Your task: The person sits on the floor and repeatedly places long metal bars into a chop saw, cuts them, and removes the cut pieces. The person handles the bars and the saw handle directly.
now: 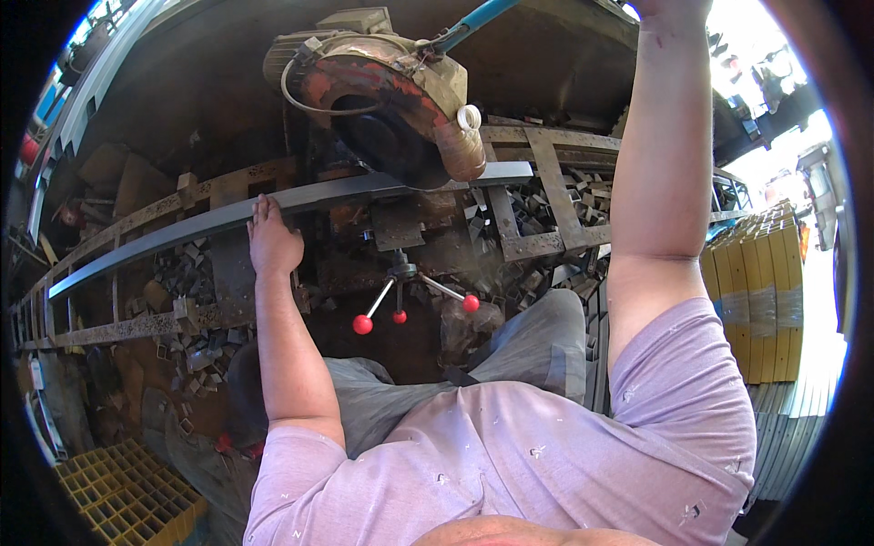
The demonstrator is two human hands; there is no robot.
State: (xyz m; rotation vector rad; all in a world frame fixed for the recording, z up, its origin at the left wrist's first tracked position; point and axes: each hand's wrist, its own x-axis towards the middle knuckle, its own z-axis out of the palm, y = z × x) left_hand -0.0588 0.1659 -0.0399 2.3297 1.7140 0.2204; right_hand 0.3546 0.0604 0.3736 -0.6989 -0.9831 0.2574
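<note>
A long grey metal tube [319, 194] lies across the work frame, running from far left to under the head of a cut-off saw [391, 77]. My left hand [275, 244] rests on the tube's near edge, its fingers stretched out and left of the saw. My right arm reaches far forward at the right; only the base of my right hand [672, 5] shows at the top edge, its fingers cut off from view. The saw's blue handle [478, 22] also runs out of the top edge. Below the saw sits a clamp handle [401, 266] with red-knobbed spokes.
Short cut tube pieces [584, 197] are heaped right of the saw, with more offcuts [187, 278] at the left. A rusty metal frame [137, 326] supports the tube side. Yellow bars [754, 282] stand stacked at the right; a yellow grid-like stack [137, 487] sits lower left.
</note>
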